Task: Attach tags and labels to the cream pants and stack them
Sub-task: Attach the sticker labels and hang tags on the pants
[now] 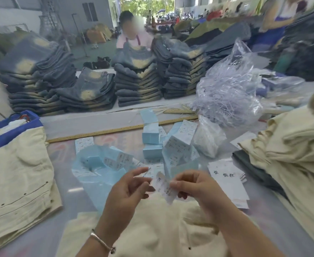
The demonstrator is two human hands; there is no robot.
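A pair of cream pants (pixel 152 225) lies on the table right in front of me. Above it my right hand (pixel 193 186) pinches a white printed tag (pixel 164 188) by its right edge. My left hand (pixel 132 186) is beside the tag's left edge, fingers curled, thumb and forefinger pinching a thin fastener strand (pixel 146 172). A folded stack of cream pants (pixel 17 182) sits at the left. A loose heap of cream pants (pixel 297 153) rises at the right.
Blue label backing sheets and white labels (pixel 152 145) litter the table centre, with white tags (pixel 226 175) at the right. A clear bag of plastic fasteners (pixel 230 89), a wooden ruler (pixel 115 130), a blue bin (pixel 11 127) and stacks of jeans (pixel 137 84) stand behind. A person works across the table.
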